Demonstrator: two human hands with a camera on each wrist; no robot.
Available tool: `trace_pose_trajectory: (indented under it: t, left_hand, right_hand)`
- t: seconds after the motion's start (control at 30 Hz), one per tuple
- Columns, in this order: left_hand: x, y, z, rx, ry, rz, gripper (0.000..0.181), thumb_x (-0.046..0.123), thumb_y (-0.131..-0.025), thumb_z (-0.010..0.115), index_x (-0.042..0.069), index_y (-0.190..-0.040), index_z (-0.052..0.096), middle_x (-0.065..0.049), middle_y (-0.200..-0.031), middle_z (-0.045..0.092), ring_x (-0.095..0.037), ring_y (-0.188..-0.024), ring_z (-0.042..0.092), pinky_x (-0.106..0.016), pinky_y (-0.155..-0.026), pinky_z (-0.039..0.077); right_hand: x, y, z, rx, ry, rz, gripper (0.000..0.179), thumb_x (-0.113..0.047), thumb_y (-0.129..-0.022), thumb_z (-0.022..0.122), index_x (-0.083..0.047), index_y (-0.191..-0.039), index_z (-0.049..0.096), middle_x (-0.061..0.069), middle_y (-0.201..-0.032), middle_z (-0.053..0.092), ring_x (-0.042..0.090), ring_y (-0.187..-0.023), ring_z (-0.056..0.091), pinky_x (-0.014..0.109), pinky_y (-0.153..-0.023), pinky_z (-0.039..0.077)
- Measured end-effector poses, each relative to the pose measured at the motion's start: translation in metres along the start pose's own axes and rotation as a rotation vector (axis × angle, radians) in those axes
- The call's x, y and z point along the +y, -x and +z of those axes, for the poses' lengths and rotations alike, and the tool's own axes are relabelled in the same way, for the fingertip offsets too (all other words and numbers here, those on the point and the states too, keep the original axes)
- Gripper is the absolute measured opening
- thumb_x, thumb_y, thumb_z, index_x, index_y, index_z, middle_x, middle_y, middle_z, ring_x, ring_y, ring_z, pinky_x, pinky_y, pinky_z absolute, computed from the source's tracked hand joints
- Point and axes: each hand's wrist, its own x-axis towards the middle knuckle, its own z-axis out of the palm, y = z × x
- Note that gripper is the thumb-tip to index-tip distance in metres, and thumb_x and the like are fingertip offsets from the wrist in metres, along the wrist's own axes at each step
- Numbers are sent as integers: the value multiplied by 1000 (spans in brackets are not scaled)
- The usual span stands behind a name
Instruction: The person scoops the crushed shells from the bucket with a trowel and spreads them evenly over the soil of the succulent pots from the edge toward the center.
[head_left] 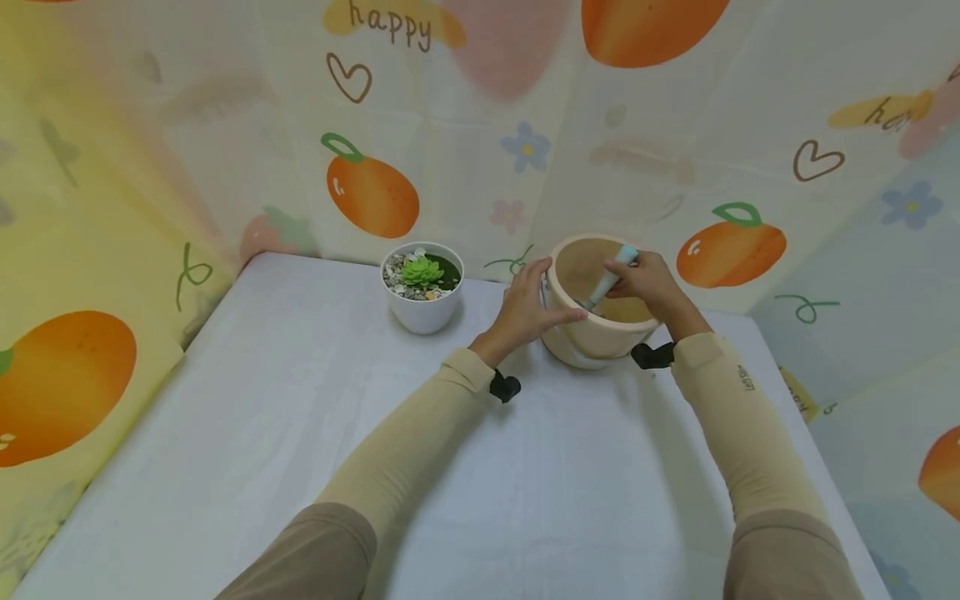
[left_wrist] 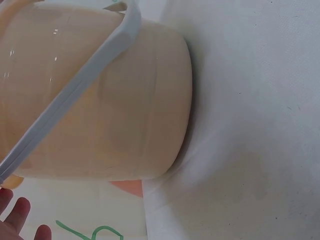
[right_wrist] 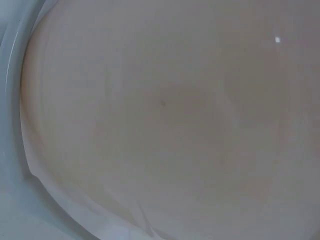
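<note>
A cream bucket (head_left: 600, 337) stands upright on the table, its mouth facing up. My left hand (head_left: 525, 308) holds it at the left side, thumb along the front rim and fingers against the outer wall. Over the bucket's mouth, my right hand (head_left: 651, 287) grips a slim tool (head_left: 603, 287) with a white and pale-blue handle. The tool slants down inside, and its lower end is hidden by the front rim. In the left wrist view the bucket's grey carrying handle (left_wrist: 65, 100) hangs slantwise across its side. Close up, the bucket's wall (right_wrist: 165, 125) fills the right wrist view.
Left of the bucket, near the table's back edge, sits a small white pot (head_left: 423, 315) with a green succulent (head_left: 422, 271) and pebbles. A white cloth covers the table (head_left: 300, 400). Printed fabric (head_left: 457, 167) with oranges hangs behind and at both sides.
</note>
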Motion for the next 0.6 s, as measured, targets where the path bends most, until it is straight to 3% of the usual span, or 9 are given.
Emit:
trace_pose_trajectory:
  t: [0.4,0.6]
  left_hand:
    - [-2,0,0,3,3,2,104,52,-73,81,10,-152,28,-6,-157,32,-22,-145,31,-52,-114,29]
    - [-2,0,0,0,22,12,103,52,-73,81,10,-152,29,-7,-157,32,-23,-145,31,-54,-113,29]
  right_hand:
    - [-2,-1,-2,117,-156,47,24,-23,-98,57,0,-101,51,-3,-67,65,9,-59,68,24,-60,58]
    - [-3,1,-6,133,-331,63,24,-21,-98,58,2,-102,49,1,-65,66,11,-59,68,24,-57,58]
